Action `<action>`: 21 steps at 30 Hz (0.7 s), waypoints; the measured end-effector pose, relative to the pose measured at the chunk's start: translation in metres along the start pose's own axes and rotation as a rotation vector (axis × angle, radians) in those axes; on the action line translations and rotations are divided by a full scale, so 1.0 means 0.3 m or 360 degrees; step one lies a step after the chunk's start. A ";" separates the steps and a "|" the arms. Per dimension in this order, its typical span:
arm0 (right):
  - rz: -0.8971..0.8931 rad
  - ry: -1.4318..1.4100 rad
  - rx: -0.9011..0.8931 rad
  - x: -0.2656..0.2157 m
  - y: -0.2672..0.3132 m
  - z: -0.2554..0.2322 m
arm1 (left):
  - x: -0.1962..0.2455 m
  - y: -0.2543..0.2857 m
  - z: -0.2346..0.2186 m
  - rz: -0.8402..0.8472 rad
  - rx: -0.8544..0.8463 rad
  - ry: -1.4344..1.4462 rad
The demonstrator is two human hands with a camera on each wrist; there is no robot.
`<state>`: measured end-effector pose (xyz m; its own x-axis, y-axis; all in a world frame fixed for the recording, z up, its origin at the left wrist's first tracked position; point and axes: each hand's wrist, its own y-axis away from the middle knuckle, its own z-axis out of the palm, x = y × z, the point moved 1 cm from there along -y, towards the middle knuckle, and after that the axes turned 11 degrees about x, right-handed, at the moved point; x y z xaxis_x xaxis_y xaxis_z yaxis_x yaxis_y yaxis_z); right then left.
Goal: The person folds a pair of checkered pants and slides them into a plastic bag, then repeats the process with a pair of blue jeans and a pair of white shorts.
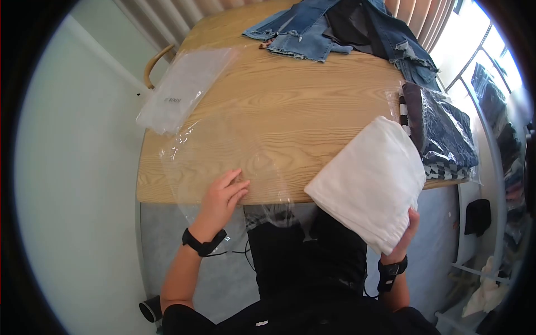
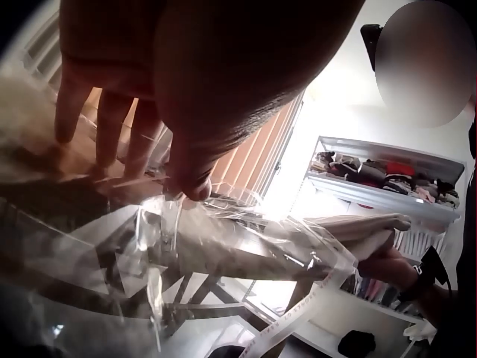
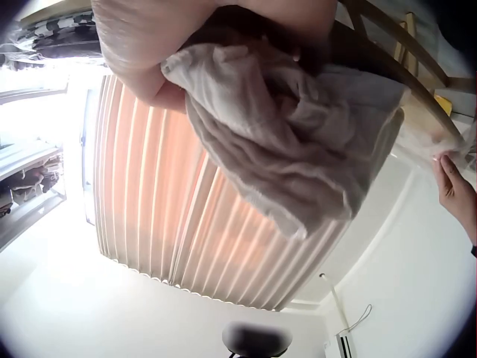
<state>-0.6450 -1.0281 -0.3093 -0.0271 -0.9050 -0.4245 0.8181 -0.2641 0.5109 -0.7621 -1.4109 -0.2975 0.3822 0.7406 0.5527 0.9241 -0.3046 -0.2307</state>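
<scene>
My left hand (image 1: 223, 195) lies flat with straight fingers on a clear plastic bag (image 1: 223, 162) spread on the near edge of the wooden table (image 1: 312, 95). From the left wrist view the fingers (image 2: 112, 127) press the crinkled clear plastic bag (image 2: 223, 246) down. My right hand (image 1: 405, 237) grips a folded white garment (image 1: 371, 181) from below, holding it over the table's near right edge. The right wrist view shows the folded white garment (image 3: 298, 149) bunched in the hand.
A second clear bag with white contents (image 1: 181, 89) lies at the table's left side. Several denim pieces (image 1: 346, 28) are piled at the far end. A bagged dark garment (image 1: 444, 134) sits at the right edge. A chair back (image 1: 153, 64) stands left of the table.
</scene>
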 end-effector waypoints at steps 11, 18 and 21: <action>-0.0091 -0.0484 -0.0801 -0.047 -0.035 -0.078 | 0.171 -0.396 -0.026 0.0488 0.0437 -0.0109; -0.0236 -0.0371 -0.0503 -0.116 0.006 -0.082 | 0.271 -0.241 0.047 0.0070 -0.0149 -0.0340; -0.0270 -0.0366 -0.0541 -0.097 -0.063 -0.177 | 0.311 -0.175 0.140 0.0287 -0.0022 -0.0348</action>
<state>-0.6293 -0.9791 -0.3462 -0.2726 -0.9192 -0.2842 0.9325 -0.3252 0.1572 -0.7750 -1.3006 -0.2675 0.5324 0.7847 0.3175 0.8416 -0.4505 -0.2979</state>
